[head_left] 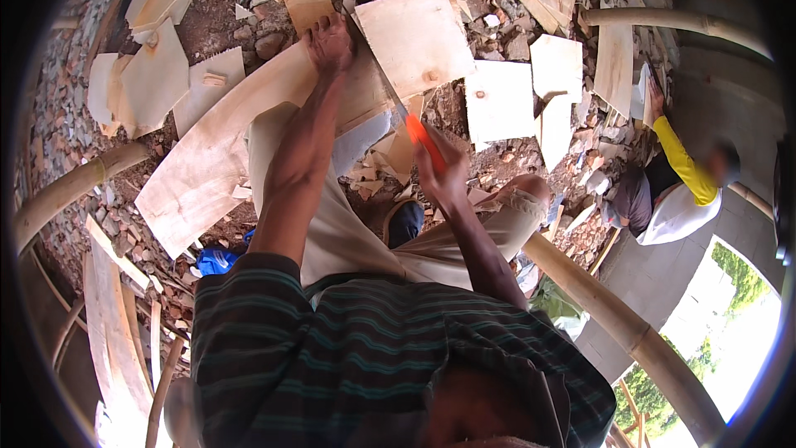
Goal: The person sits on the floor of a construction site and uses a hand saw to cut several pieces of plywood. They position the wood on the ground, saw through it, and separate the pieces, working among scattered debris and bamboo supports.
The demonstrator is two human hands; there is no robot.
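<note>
Right hand (448, 168) wrapped round orange-handled saw (424, 143), blade (395, 96) at the far right end of long board (203, 162); left hand (332, 46) spread flat atop it, near that end. Board looks light, stiff, likely splintery; best pinned flat, clear of teeth.

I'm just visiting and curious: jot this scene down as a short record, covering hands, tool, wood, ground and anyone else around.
Left hand: fingers spread, resting on wood beside the blade
Right hand: closed around an orange handle
Tool: handsaw, blade along the edge of a pale squarish panel; cut depth unclear
Long board: reaches toward the lower left
Ground: rubble with scattered wood pieces
Other person: at right, yellow sleeve
</note>
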